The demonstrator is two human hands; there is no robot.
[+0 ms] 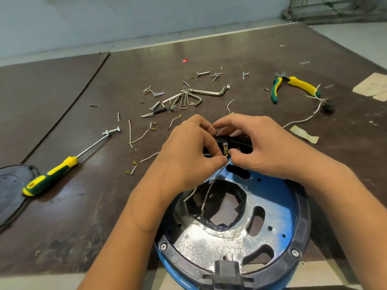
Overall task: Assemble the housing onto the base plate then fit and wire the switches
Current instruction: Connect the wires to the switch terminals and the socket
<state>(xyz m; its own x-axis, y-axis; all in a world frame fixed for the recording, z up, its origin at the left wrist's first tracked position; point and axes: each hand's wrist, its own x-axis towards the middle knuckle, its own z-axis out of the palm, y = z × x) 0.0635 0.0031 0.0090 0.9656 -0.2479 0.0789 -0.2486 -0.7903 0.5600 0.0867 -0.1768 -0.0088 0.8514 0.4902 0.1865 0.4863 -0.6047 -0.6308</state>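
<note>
Brown bench (pixel 83 206), L fingers (pixel 216 162) pinch wire (pixel 209 190) by switch (pixel 226 143), R fingers (pixel 237 154) prob. grip switch

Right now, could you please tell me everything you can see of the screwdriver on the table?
The screwdriver lies flat on the brown table, held by no one. Its handle is yellow and dark green, seemingly rubbery plastic, with a hole near the butt. The bright metal shaft points away and right, its tip ending at a bolt; contact there is unclear. The butt lies close to a dark plate.

Screwdriver (pixel 62 166), pliers (pixel 301 84) (yellow-green handles), hex keys (pixel 182 99), tape (pixel 304 133)
</note>
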